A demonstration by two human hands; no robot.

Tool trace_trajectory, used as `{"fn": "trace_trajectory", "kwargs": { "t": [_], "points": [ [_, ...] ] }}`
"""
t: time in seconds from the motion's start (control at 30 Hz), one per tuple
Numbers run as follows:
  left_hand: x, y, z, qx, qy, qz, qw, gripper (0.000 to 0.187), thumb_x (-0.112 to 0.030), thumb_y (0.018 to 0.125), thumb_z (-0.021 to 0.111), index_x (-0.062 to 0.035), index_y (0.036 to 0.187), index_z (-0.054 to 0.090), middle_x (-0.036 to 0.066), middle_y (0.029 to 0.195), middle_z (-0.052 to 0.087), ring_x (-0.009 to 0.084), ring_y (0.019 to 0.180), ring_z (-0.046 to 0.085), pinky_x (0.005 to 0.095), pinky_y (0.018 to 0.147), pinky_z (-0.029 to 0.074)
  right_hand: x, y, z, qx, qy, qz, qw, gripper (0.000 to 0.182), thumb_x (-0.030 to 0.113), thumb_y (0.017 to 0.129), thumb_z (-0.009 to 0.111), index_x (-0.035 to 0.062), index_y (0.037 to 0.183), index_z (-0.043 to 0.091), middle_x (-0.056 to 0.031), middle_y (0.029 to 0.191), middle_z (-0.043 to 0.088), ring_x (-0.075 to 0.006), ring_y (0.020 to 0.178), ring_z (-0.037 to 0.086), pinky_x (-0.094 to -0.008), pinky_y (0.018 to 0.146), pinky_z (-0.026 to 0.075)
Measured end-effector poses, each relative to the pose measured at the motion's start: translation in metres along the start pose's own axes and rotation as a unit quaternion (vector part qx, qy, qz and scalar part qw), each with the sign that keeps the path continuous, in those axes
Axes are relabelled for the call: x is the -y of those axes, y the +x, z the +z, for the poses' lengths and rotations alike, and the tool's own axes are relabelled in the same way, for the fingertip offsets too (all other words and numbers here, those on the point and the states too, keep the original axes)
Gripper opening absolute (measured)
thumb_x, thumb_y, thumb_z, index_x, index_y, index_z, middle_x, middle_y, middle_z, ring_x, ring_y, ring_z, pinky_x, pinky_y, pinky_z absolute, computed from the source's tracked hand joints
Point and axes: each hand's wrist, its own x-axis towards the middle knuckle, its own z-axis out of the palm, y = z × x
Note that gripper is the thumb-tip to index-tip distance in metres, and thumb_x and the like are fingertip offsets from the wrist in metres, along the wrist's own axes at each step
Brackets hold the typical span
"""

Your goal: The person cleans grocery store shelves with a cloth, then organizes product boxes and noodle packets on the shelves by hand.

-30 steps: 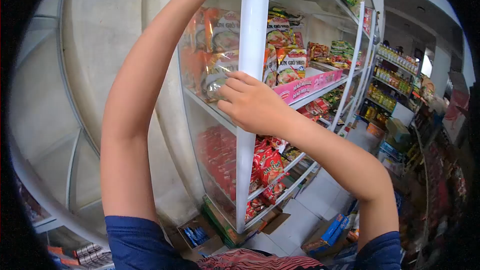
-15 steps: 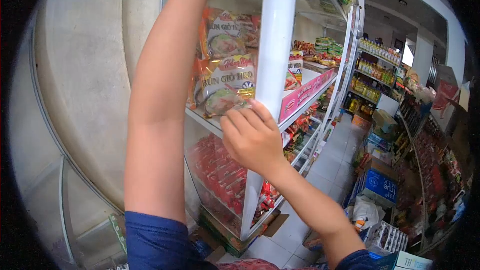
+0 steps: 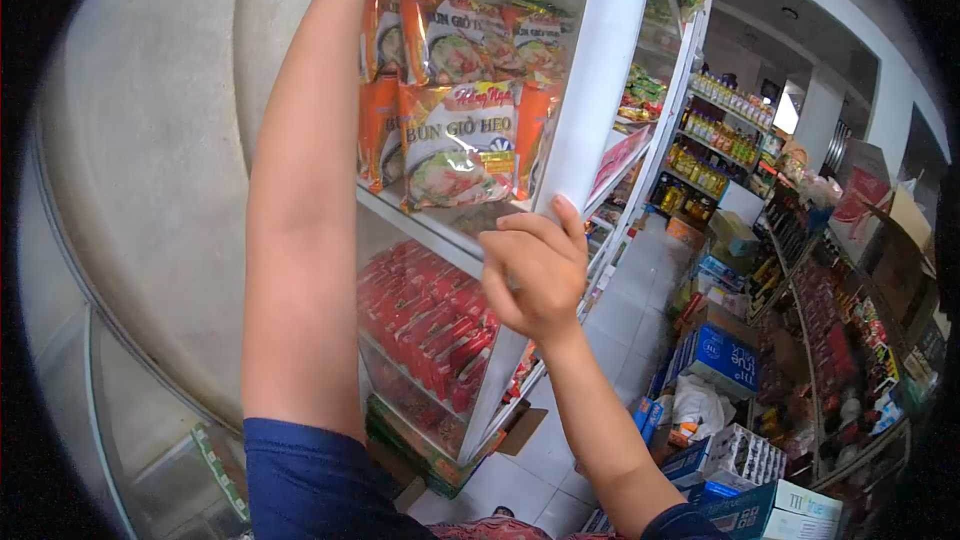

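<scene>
Beside pale wall, rests right hand, fingers half-curled, on near-corner post of glass cabinet; cannot tell grip, nor see left hand.

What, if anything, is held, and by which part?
The right grip touches the post below its visible middle; whether it holds cannot be told. Left grip unseen.

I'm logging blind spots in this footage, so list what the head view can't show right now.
All in the head view:
Left hand: cut off by the top edge, so its hold can't be told.
Right hand: its palm side is hidden by the back of the hand.
Shelf space behind the white post: hidden by the post.
Far bottles: labels too small to read.
</scene>
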Motion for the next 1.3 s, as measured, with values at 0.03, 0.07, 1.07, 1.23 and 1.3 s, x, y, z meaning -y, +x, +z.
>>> {"fn": "trace_trajectory", "kwargs": {
  "t": [0.03, 0.07, 1.07, 1.23, 1.3],
  "points": [
    [0.048, 0.004, -0.007, 0.02, -0.179, -0.061, 0.982, 0.027, -0.006, 0.076, 0.044, -0.0067, 0.103, 0.05, 0.014, 0.09, 0.054, 0.0249, 0.087, 0.052, 0.0361, 0.077, 0.04, -0.002, -0.002, -0.001, -0.002, 0.007, 0.004, 1.0, 0.015, 0.006, 0.06, 0.06, 0.0068, 0.076, 0.058, -0.0039, 0.068, 0.057, -0.0182, 0.074, 0.058, -0.0383, 0.091, 0.035],
    [0.086, 0.001, -0.02, 0.039, -0.35, -0.122, 0.928, 0.03, -0.008, 0.077, 0.046, -0.0084, 0.108, 0.048, 0.013, 0.092, 0.054, 0.0218, 0.088, 0.052, 0.0358, 0.078, 0.04, -0.003, -0.005, 0.0, -0.027, 0.043, 0.021, 0.998, 0.015, 0.005, 0.06, 0.059, 0.0059, 0.075, 0.058, -0.0047, 0.068, 0.058, -0.0185, 0.073, 0.058, -0.0388, 0.09, 0.036],
    [0.088, -0.329, -0.112, -0.092, 0.165, -0.161, 0.969, 0.045, -0.026, 0.088, 0.04, 0.004, 0.119, 0.032, 0.024, 0.118, 0.034, 0.0358, 0.113, 0.03, 0.0415, 0.097, 0.022, 0.048, -0.103, 0.024, -0.055, -0.001, 0.324, 0.944, 0.059, 0.027, 0.086, 0.041, -0.0016, 0.133, 0.02, -0.0212, 0.137, 0.021, -0.0362, 0.127, 0.017, -0.0434, 0.103, 0.01],
    [0.026, -0.433, -0.119, -0.096, 0.138, -0.375, 0.912, 0.06, -0.037, 0.089, 0.036, 0.0068, 0.127, 0.021, 0.025, 0.131, 0.021, 0.0349, 0.123, 0.021, 0.0402, 0.102, 0.015, 0.055, -0.135, 0.034, -0.091, -0.005, 0.322, 0.942, 0.061, 0.037, 0.089, 0.027, -0.0068, 0.131, 0.023, -0.0205, 0.137, 0.024, -0.0335, 0.126, 0.023, -0.04, 0.102, 0.016],
    [-0.018, -0.455, -0.114, -0.01, 0.116, -0.382, 0.917, 0.062, -0.034, 0.088, 0.039, 0.007, 0.128, 0.016, 0.026, 0.133, 0.014, 0.0359, 0.126, 0.013, 0.0418, 0.103, 0.011, 0.057, -0.138, 0.034, -0.1, -0.002, 0.328, 0.939, 0.06, 0.038, 0.089, 0.027, -0.007, 0.129, 0.026, -0.0203, 0.135, 0.026, -0.0329, 0.125, 0.025, -0.0395, 0.101, 0.018]
  ]
}}
